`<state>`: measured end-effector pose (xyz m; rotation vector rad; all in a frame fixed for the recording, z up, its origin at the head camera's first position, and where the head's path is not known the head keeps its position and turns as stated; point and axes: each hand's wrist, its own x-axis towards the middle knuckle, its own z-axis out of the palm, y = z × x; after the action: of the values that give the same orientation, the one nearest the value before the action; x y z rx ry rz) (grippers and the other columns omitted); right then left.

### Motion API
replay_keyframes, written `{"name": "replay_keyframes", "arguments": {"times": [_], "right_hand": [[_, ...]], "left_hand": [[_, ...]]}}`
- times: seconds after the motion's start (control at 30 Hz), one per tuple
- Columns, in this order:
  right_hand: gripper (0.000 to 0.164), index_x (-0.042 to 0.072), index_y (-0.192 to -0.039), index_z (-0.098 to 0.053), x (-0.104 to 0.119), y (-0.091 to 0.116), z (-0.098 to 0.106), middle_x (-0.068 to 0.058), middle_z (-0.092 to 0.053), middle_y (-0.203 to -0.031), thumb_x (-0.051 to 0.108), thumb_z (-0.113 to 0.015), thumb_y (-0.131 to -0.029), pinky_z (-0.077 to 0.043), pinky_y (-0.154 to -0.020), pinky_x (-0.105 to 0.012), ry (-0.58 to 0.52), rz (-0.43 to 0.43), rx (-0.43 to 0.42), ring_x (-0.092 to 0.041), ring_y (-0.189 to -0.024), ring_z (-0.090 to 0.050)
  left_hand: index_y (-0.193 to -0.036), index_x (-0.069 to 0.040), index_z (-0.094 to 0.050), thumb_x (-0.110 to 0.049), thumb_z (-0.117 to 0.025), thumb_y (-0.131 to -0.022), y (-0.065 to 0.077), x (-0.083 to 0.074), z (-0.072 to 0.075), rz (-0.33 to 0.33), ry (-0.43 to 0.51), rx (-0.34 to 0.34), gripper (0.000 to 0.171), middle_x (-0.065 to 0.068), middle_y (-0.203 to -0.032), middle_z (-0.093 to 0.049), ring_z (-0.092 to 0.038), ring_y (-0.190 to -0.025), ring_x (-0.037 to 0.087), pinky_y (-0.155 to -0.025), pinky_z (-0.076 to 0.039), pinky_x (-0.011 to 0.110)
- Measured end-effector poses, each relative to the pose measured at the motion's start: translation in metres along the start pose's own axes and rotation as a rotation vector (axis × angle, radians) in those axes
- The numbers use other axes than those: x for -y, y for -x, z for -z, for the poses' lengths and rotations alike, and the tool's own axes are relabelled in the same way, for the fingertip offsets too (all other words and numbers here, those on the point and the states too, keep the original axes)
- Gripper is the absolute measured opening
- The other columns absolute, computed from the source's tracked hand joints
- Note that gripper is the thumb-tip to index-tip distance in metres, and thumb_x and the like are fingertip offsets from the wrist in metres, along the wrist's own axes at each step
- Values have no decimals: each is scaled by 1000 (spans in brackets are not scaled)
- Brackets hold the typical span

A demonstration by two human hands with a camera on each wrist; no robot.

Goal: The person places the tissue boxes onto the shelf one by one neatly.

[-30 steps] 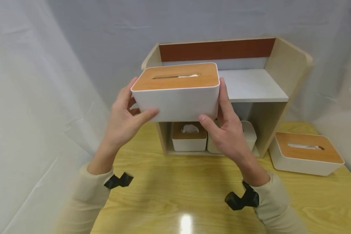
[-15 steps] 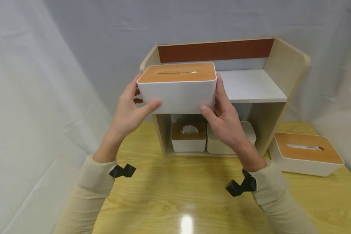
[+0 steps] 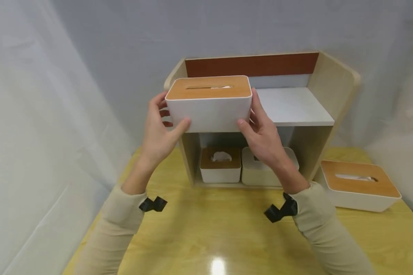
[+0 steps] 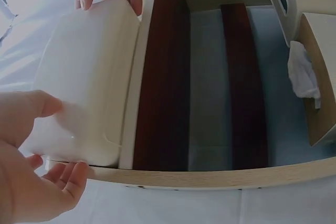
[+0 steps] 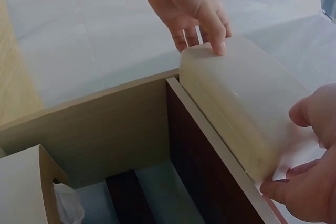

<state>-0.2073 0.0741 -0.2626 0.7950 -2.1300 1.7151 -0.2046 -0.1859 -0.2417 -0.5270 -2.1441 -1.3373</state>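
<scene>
A white tissue box with a wooden lid spans the gap between my two hands, in front of the left part of the upper shelf. My left hand holds its left end, thumb on the front face and fingers round the side. At the right end my right hand grips it the same way. In the left wrist view the white box lies right along the shelf board's edge. The right wrist view shows both hands at the ends of the box, level with that board.
The two-tier shelf unit stands on the wooden table. In its lower compartment sit a smaller wood-lidded tissue box and a cream box. Another wood-lidded tissue box stands right of the unit. White sheeting hangs around.
Both hands have carried the tissue box away from me, toward the upper shelf. It looks smaller in the head view, and the left hand has shifted right with it.
</scene>
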Motion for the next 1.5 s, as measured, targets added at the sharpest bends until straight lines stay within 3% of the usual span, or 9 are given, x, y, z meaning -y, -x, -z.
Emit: {"name": "replay_keyframes", "arguments": {"times": [0.13,0.33,0.53,0.63,0.83,1.07,1.27,1.5], "right_hand": [[75,26,-160,-5,-4,-7,1,8,-11,-166,13,-52,-103,-34,-114,-42,10,-3,8,-23,-148,-25],[77,26,-160,-4,-2,-18,7,11,-12,-165,15,-54,-102,-36,-113,-39,76,-18,11,-21,-147,-28],[79,27,-160,-4,-3,-27,10,11,-14,-165,15,-55,-102,-36,-112,-38,118,-81,24,-21,-146,-31],[79,29,-160,-3,-4,-31,11,10,-15,-165,17,-54,-101,-37,-112,-38,147,-115,30,-22,-146,-32],[81,31,-160,1,-5,-38,9,8,-13,-165,19,-53,-101,-35,-114,-38,197,-155,47,-22,-146,-31],[85,28,-160,6,-9,-45,4,8,-10,-166,18,-53,-99,-34,-114,-37,228,-181,55,-21,-147,-29],[86,31,-159,5,-8,-45,4,10,-8,-166,18,-54,-98,-31,-116,-36,217,-207,43,-22,-148,-26],[84,29,-160,-1,-3,-32,9,9,-6,-166,18,-55,-97,-26,-119,-36,205,-196,18,-19,-150,-21]], "left_hand": [[-145,-2,-34,-9,-74,-86,1,6,-4,-10,-16,-55,72,17,-128,-47,-51,-101,23,-79,-47,38],[-137,-1,-38,-5,-72,-84,-8,15,-13,1,-1,-135,64,11,-113,-47,-50,-92,18,-76,-48,37],[-134,-1,-37,-6,-75,-82,-14,21,-18,-28,-49,-192,65,7,-101,-42,-46,-85,18,-72,-45,29],[-134,-1,-35,-9,-77,-82,-15,23,-20,-40,-97,-220,67,6,-99,-39,-44,-83,22,-71,-43,26],[-136,-5,-30,-18,-80,-82,-17,28,-22,6,-150,-266,74,7,-107,-35,-40,-94,33,-74,-36,29],[-139,-6,-29,-23,-80,-82,-21,36,-22,20,-139,-274,79,18,-118,-38,-39,-99,31,-78,-36,30],[-141,-5,-28,-20,-80,-82,-20,41,-20,29,-77,-244,80,16,-122,-39,-42,-101,32,-81,-38,32],[-142,-11,-28,-21,-77,-84,-9,36,-10,63,-1,-231,77,12,-130,-38,-42,-106,21,-89,-37,30]]}}
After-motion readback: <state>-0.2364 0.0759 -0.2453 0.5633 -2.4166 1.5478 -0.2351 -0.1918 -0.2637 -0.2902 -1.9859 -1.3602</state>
